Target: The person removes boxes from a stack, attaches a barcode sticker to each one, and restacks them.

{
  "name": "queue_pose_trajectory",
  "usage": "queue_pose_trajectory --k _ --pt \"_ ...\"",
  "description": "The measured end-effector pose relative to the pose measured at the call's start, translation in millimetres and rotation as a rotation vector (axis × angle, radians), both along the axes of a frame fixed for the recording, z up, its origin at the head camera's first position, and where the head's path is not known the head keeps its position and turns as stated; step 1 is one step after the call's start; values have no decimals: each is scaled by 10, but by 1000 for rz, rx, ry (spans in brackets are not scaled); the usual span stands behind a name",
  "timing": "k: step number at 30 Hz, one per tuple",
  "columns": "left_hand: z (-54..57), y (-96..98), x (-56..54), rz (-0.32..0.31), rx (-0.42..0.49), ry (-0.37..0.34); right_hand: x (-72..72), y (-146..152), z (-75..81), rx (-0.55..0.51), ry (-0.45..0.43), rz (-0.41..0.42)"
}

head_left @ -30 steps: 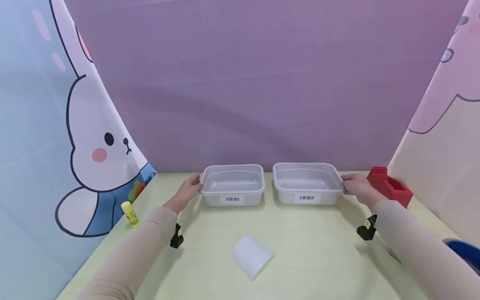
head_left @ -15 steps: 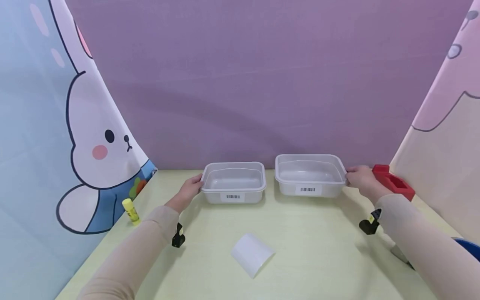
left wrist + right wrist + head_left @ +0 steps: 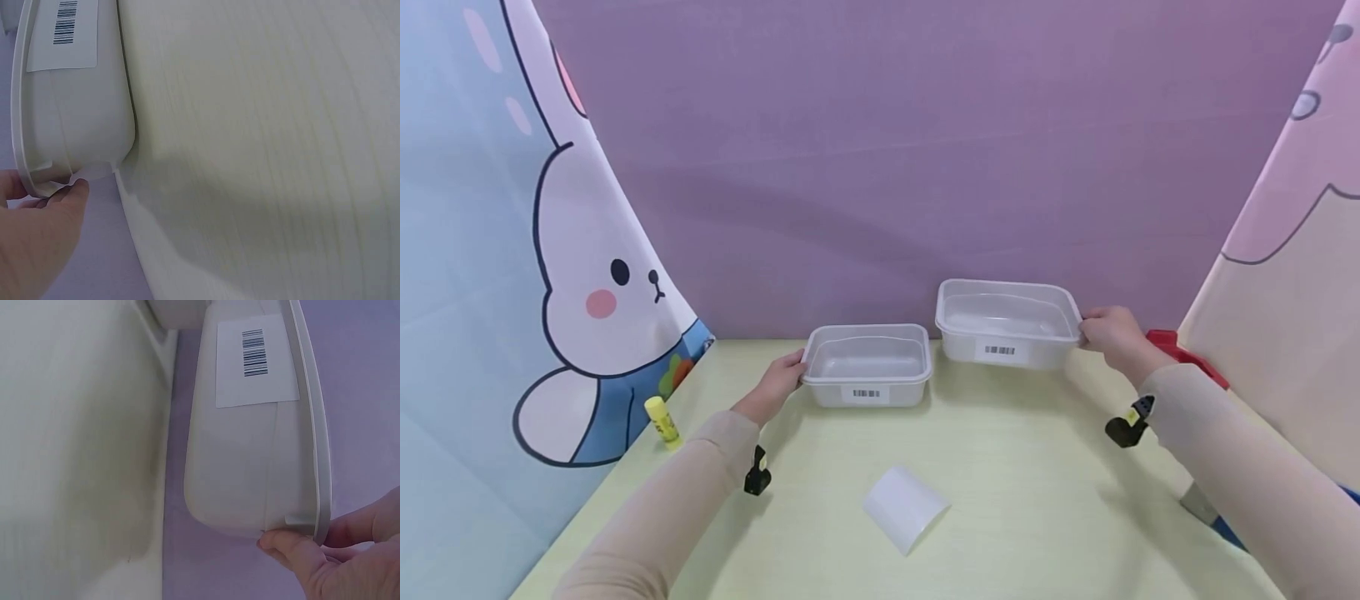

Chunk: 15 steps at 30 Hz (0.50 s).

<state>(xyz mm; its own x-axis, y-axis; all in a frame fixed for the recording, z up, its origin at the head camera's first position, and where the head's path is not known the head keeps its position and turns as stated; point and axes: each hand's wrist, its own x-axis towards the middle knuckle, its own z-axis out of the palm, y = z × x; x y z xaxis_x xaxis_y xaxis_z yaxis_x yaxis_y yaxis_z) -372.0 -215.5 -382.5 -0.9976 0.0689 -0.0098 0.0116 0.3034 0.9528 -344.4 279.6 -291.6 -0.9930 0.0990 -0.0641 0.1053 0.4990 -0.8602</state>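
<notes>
Two pale plastic bins with barcode labels are at the back of the table in the head view. My left hand (image 3: 777,385) grips the left end of the left bin (image 3: 908,392), which sits on the table. In the left wrist view, the thumb and fingertips pinch the rim of that bin (image 3: 75,119). My right hand (image 3: 1116,337) holds the right bin (image 3: 1047,354) by its right end, raised above the table and slightly tilted. In the right wrist view, the fingers of my right hand (image 3: 350,562) curl under the rim of the bin (image 3: 234,469).
A yellow glue stick (image 3: 662,423) stands at the left edge. A curved white sheet (image 3: 906,510) lies on the front middle of the table. Behind my right hand is a red object (image 3: 1191,360), partly hidden. A grey and blue thing (image 3: 1206,510) shows beside my right forearm.
The right hand has lifted the right bin off the table and shifted it slightly left at the end. The left hand and left bin stay put.
</notes>
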Motion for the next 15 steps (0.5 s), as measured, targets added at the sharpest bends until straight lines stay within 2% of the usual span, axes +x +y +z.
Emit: queue_pose_trajectory --k 8,15 --pt "37 -11 29 14 -40 -12 -62 -307 155 -108 1 -53" --pt "0 4 8 34 -23 -14 -126 -646 241 -129 42 -66"
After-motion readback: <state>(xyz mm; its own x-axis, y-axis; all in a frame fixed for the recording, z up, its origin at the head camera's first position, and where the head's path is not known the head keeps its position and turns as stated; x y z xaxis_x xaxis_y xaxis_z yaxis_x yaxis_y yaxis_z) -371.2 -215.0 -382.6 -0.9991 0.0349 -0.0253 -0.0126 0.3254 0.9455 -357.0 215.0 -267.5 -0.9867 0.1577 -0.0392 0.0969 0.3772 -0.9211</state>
